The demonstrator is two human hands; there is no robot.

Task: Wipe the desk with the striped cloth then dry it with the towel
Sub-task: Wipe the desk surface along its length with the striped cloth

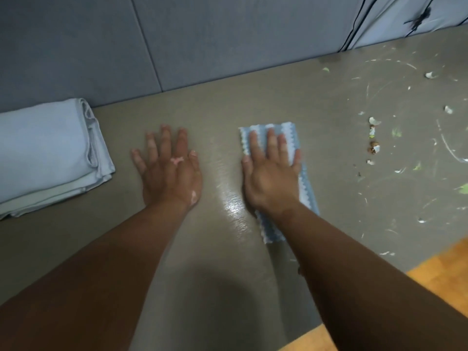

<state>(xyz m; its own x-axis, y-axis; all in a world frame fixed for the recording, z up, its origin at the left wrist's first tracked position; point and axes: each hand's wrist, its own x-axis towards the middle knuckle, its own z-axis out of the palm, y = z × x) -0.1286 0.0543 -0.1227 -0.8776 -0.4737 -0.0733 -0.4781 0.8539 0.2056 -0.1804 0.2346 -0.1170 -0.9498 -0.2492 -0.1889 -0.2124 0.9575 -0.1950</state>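
A folded blue-and-white striped cloth (307,188) lies on the grey-brown desk (329,102), right of centre. My right hand (272,171) presses flat on it with straight fingers, covering its middle. Flat on the bare desk to the left rests my left hand (168,168), fingers spread, holding nothing. A folded pale blue towel (48,153) sits at the desk's left end, well apart from both hands. A wet, shiny streak (233,206) shows on the desk between my hands.
Crumbs, white smears and green bits (374,138) are scattered over the desk's right part. A grey padded wall (202,39) backs the desk. Orange wooden floor (435,272) shows past the desk's near right edge.
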